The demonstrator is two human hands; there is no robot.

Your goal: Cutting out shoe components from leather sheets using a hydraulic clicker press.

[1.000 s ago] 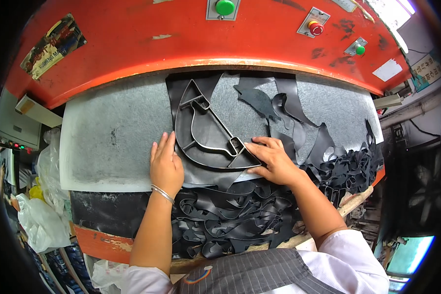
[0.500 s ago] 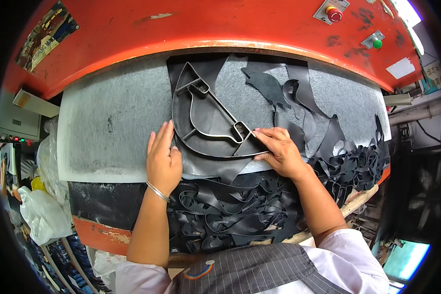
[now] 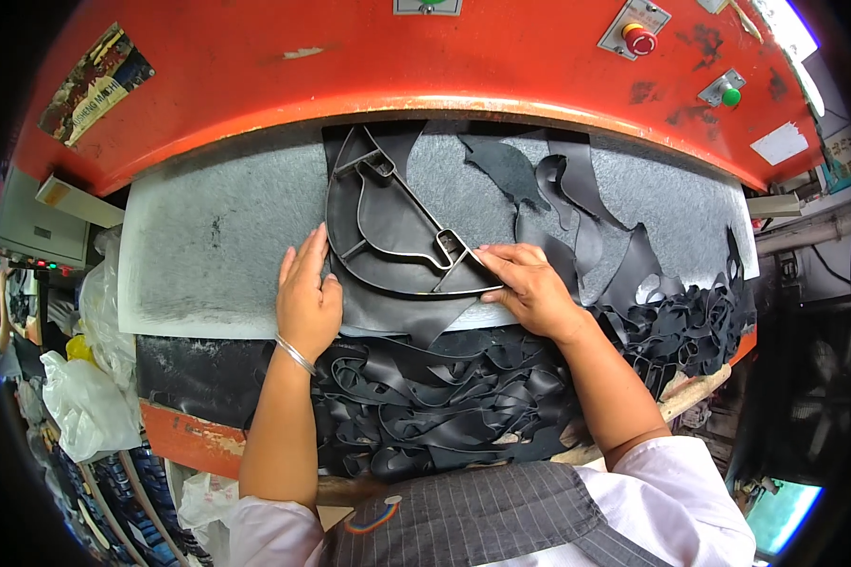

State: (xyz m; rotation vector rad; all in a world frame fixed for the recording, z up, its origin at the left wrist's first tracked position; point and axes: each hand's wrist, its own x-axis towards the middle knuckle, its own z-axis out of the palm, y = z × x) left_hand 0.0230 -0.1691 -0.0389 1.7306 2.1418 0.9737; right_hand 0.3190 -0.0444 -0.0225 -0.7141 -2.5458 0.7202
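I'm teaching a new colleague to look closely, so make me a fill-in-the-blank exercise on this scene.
The ____ hand holds the lower-right tip of the metal frame.
A bangle circles the ____ wrist.
At upper right, below the red button, sits a second button coloured ____.
The arched emblem on the striped apron looks like a ____.
Missing words: right; left; green; rainbow.
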